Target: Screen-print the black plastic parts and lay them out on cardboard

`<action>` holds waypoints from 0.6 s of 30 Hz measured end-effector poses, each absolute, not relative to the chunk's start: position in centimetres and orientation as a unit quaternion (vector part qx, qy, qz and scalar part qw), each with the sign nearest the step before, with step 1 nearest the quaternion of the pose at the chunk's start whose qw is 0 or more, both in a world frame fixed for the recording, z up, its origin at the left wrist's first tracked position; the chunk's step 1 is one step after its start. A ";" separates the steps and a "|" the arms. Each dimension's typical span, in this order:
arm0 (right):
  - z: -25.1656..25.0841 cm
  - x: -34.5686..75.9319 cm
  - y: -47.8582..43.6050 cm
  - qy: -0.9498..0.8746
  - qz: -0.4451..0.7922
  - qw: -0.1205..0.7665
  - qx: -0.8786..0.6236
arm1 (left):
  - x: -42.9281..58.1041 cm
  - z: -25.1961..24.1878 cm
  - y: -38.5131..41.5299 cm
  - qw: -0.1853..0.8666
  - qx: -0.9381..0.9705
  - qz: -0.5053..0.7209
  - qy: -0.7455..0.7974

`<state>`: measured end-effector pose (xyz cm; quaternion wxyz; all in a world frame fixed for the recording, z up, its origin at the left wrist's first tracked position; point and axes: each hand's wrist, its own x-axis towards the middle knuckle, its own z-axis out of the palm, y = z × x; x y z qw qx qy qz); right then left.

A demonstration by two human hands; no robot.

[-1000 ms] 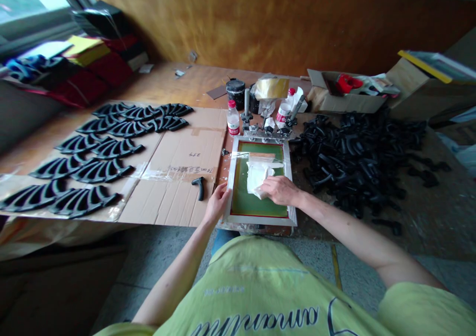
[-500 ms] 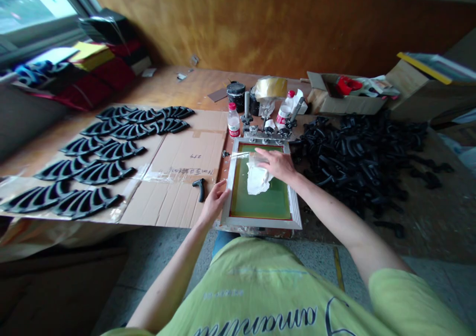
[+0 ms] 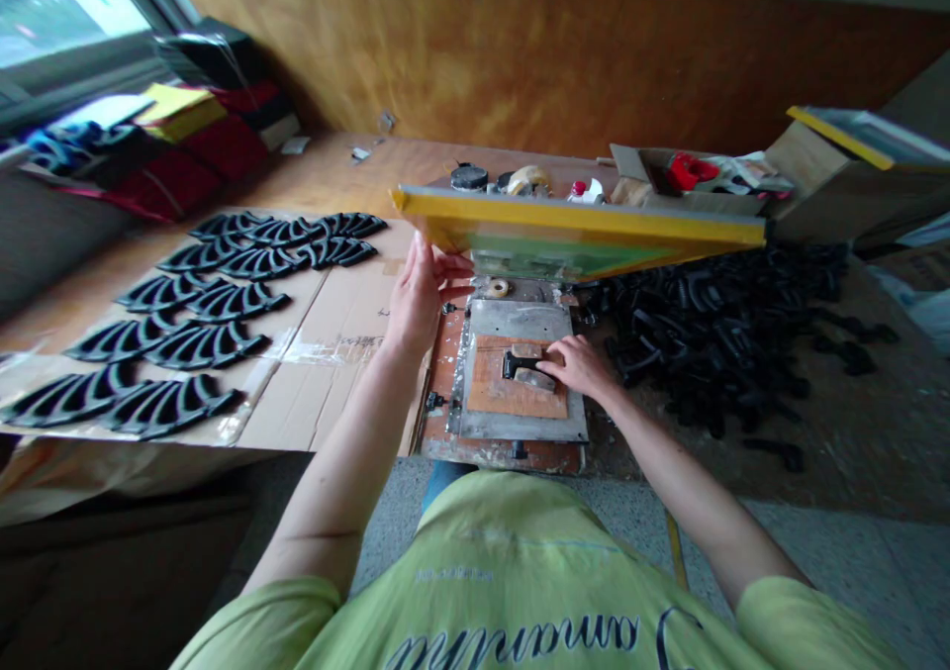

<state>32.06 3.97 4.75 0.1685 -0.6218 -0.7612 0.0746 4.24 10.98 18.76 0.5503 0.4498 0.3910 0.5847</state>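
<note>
Black handle (image 3: 522, 364) sits on the wooden board (image 3: 490, 401), between two small blocks (image 3: 532, 380). Right hand (image 3: 580, 365) nearly closed, thumb and fingers pinching the handle's right end. Board lies on a metal plate (image 3: 523, 319); tape roll (image 3: 499, 288) beyond the board.

Screen frame (image 3: 586, 217) tilted up past the board's far edge. Left hand (image 3: 416, 299) half open, touching the frame's left end, beyond and left of the board; fingers partly hidden, can't tell if it grips.

Containers: cardboard box (image 3: 723, 211), far right of board, open, red item (image 3: 692, 170) and white stuff inside. Dark tub (image 3: 470, 177) beyond board, behind frame, contents not visible.

Right of board: heap of black parts (image 3: 690, 338) on the tabletop (image 3: 853, 432). Left: rows of black parts (image 3: 234, 299) on flat cardboard (image 3: 297, 393).

Vs half a second ago: frame was flat over the board with right hand above it; now it's raised, board and handle exposed, right hand down at the handle.
</note>
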 end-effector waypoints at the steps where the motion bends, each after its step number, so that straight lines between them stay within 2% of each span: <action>1: 4.0 31.0 3.5 -0.778 0.070 0.137 -0.609 | 4.6 18.9 11.1 0.545 0.441 0.597 0.390; 4: 3.2 28.3 2.8 -0.754 0.080 0.082 -0.647 | 5.6 16.9 8.5 0.544 0.413 0.598 0.420; 6: 3.7 26.7 2.1 -0.714 0.099 0.083 -0.688 | 6.4 14.0 4.9 0.618 0.407 0.489 0.461; 8: 4.3 24.5 0.9 -0.693 0.104 0.121 -0.703 | 7.2 10.8 1.1 0.731 0.382 0.295 0.482; 11: 4.8 21.5 -1.0 -0.761 0.101 0.193 -0.611 | 7.4 7.2 -2.4 0.774 0.294 0.285 0.483; 14: 4.9 22.8 -1.4 -0.845 0.099 0.195 -0.488 | 4.4 5.0 -1.7 0.737 0.250 0.340 0.528; 16: 4.7 27.3 -0.7 -0.847 0.080 0.145 -0.506 | 0.6 3.6 0.2 0.663 0.285 0.357 0.593; 18: 4.4 33.6 0.5 -0.799 0.056 0.056 -0.596 | -3.8 2.1 2.2 0.549 0.350 0.342 0.678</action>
